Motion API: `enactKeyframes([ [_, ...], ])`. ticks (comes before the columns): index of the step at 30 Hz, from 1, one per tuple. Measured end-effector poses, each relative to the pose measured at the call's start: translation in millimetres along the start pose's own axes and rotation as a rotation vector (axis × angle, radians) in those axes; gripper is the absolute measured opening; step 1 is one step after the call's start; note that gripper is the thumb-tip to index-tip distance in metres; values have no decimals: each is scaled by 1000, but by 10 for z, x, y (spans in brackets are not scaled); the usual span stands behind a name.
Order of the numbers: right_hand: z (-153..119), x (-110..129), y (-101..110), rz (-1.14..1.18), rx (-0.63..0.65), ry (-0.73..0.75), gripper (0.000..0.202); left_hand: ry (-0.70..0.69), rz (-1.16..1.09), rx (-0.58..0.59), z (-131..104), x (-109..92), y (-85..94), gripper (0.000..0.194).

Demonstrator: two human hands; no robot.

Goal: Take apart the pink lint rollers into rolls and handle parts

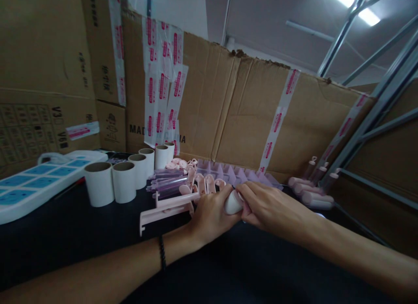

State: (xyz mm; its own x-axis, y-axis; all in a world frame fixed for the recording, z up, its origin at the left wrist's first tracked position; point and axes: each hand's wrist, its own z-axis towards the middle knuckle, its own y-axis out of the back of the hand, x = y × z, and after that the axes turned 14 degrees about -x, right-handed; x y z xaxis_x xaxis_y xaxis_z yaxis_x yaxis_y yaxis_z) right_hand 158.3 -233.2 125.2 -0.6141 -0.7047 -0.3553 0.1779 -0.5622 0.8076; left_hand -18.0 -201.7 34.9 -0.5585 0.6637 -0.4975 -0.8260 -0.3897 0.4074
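My left hand (212, 212) is wrapped around a white roll (234, 203), its rounded side showing between my two hands. My right hand (261, 204) is closed against the other side of this roll, thumb and fingers pressed together at its edge. What exactly the right fingertips pinch is partly hidden. Just left of my left hand lie long pink plastic roller frames (168, 211). Behind these are clear purple handles (170, 184) and several curved pink plastic pieces (205, 183). Several white rolls with brown cardboard cores (99, 186) stand upright in a row at the left.
A white power strip (42, 177) with blue sockets lies at far left. A translucent purple spiked tray (238, 173) is behind my hands. Pink rollers with clear handles (313, 195) lie at right. Taped cardboard walls (209, 103) enclose the black table (81, 238); metal shelving (369, 116) rises at right.
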Motion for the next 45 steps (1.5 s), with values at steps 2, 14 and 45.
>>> enactKeyframes([
  [2, 18, -13, 15, 40, 11, -20, 17, -3, 6, 0, -5, 14, -11, 32],
  [14, 141, -192, 213, 145, 204, 43, 15, 30, -5, 34, 25, -18, -6, 37],
  [45, 134, -202, 254, 129, 190, 114, 27, -79, 67, 38, -10, -51, 16, 43],
])
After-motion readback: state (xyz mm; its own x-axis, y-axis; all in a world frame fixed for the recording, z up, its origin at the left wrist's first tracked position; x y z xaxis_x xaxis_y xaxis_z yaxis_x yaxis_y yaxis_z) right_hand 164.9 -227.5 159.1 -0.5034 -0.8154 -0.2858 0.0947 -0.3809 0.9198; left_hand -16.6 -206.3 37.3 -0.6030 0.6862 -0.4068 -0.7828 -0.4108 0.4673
